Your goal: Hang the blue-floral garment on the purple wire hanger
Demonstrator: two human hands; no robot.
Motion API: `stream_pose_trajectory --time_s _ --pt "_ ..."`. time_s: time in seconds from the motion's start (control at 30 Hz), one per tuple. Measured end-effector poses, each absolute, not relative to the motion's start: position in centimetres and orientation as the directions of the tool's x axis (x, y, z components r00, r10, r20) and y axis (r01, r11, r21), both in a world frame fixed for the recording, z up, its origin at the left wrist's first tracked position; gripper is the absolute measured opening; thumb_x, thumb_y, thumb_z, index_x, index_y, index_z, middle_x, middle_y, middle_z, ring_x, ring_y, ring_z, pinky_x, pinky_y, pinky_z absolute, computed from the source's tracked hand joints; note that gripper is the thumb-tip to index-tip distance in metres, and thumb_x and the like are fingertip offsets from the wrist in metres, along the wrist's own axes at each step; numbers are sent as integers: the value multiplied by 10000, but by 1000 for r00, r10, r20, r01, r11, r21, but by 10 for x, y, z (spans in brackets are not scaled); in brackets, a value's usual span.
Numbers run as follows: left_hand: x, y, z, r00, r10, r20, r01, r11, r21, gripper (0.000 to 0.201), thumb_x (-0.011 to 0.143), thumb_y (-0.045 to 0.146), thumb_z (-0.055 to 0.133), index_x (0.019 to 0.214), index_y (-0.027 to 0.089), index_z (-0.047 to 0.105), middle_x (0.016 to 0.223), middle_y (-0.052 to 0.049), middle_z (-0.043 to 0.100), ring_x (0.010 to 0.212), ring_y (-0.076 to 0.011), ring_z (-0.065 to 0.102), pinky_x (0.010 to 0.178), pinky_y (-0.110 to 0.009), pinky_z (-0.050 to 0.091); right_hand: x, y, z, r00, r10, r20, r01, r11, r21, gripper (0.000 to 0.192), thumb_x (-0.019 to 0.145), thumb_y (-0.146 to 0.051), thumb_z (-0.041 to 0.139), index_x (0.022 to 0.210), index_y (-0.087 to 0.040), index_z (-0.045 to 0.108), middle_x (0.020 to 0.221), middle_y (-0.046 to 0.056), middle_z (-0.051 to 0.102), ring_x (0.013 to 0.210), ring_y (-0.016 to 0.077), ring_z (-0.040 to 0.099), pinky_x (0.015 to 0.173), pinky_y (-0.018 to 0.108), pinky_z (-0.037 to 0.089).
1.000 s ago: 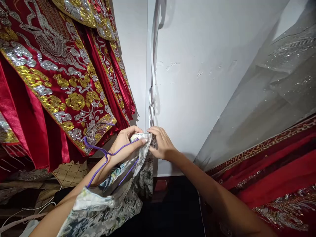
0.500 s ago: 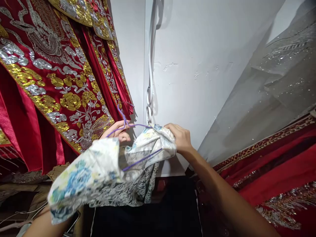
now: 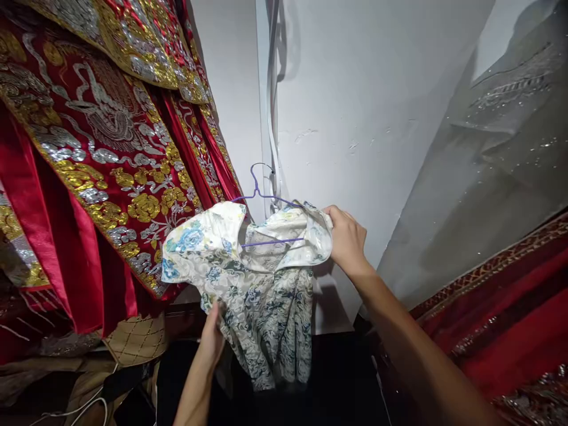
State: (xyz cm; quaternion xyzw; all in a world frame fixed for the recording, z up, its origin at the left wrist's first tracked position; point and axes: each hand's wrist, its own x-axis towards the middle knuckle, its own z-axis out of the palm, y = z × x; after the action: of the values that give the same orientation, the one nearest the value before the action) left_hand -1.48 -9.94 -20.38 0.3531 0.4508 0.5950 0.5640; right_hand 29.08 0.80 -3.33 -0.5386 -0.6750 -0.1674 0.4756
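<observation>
The right hand (image 3: 348, 239) grips the shoulder edge of one floral garment (image 3: 261, 278) hung on one purple wire hanger (image 3: 261, 198); the left hand (image 3: 212, 340) pinches its lower hem from beneath; the garment hangs before the white wall (image 3: 377, 118), beside red robes (image 3: 102, 148) embroidered in gold and silver, at least two
</observation>
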Motion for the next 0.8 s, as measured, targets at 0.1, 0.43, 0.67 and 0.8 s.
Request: stream_pose_trajectory --time_s 0.1,0.43,0.67,0.8 --pt "4 -102 -200 -264 960 -91 -368 -13 930 639 759 577 755 1338 364 585 1386 -25 647 1447 -285 443 1189 -450 414 290 17 -22 45 556 830 893 351 -283 124 878 -307 541 917 -233 631 843 57 693 844 245 591 639 295 298" --pt "32 -134 -245 -355 885 -302 -475 108 873 591 843 505 726 1385 362 537 1365 -41 666 1355 -280 556 1123 -421 474 315 -11 -69 160 639 752 816 342 -465 246 865 -292 566 1078 -187 628 1058 152 638 1039 328 548 886 447 438" --pt "56 -149 -280 -315 839 -443 -572 205 794 630 857 445 719 1402 180 548 1315 -160 681 1246 -332 638 1107 -462 464 213 -84 -178 460 792 401 199 347 -916 559 917 -453 561 1426 -252 448 1480 128 465 1352 302 472 1085 431 421" --pt "58 -152 -285 -252 895 -368 -493 208 845 643 827 480 747 1361 154 597 1367 -164 650 1347 -342 553 1157 -443 403 192 -95 -219 116 988 106 16 105 -994 416 894 -622 551 932 -211 606 899 65 650 860 245 640 767 355 507"
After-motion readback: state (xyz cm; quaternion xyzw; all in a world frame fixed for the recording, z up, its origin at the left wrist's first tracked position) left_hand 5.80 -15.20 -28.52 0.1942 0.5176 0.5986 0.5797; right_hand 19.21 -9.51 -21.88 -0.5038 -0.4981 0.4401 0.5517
